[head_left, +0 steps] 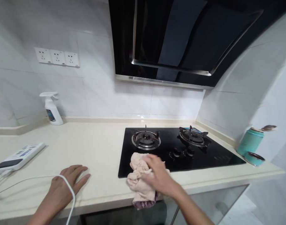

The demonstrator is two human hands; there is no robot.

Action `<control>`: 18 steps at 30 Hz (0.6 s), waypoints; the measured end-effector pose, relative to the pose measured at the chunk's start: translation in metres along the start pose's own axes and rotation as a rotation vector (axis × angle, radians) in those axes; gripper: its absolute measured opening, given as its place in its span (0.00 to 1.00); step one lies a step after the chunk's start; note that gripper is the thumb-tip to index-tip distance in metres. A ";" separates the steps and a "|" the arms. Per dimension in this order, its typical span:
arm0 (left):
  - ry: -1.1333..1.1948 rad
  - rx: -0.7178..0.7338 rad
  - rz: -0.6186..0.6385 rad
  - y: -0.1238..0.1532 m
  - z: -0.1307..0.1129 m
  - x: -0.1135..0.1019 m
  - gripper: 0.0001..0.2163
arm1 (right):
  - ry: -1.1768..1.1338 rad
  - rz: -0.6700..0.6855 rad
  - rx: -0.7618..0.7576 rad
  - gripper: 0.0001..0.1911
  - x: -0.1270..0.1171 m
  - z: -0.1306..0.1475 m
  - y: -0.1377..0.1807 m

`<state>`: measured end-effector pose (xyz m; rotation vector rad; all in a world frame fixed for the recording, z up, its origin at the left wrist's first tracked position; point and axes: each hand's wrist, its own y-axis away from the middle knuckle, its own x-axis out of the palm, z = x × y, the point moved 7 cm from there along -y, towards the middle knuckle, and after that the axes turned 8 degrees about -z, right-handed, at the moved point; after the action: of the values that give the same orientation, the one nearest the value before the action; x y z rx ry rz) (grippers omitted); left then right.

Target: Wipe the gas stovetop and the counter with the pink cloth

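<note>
My right hand point(157, 175) is closed round a crumpled pale pink cloth point(139, 178). The cloth lies over the front left edge of the black glass gas hob point(161, 161), and its purple-edged end hangs past the counter's front edge. Part of the hand is blurred. My left hand point(69, 179) rests flat on the cream countertop point(98, 150), fingers spread, holding nothing. A white cable point(69, 187) passes over its back and wrist. Behind the cloth sits the left burner point(146, 139), with the right burner point(193, 137) beyond the two knobs point(181, 152).
A white power bank point(18, 157) with the cable plugged in lies at the left. Against the back wall stands a white spray bottle point(52, 109). A teal jar point(250, 141) and its lid point(254, 158) are at the right end. The black range hood point(171, 40) overhangs the hob.
</note>
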<state>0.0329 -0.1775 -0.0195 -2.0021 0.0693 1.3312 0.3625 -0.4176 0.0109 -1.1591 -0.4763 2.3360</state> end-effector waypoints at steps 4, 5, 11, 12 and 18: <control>-0.013 0.014 -0.021 -0.002 0.006 0.006 0.24 | 0.069 0.245 -0.092 0.40 0.070 0.062 -0.016; -0.006 0.025 -0.032 -0.002 0.006 0.006 0.23 | 0.067 0.255 -0.124 0.38 0.076 0.069 -0.021; 0.013 0.019 0.008 -0.001 0.003 0.001 0.25 | 0.113 0.206 -0.117 0.23 0.049 0.044 -0.038; 0.019 0.013 0.023 -0.001 0.002 0.000 0.26 | 0.136 0.180 -0.086 0.20 0.037 0.031 -0.039; 0.058 0.017 0.019 -0.002 0.002 0.003 0.27 | 0.242 -0.096 0.092 0.15 -0.056 -0.059 0.003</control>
<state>0.0336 -0.1737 -0.0214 -2.0308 0.1270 1.2802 0.4388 -0.4463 0.0113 -1.3221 -0.3264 2.0795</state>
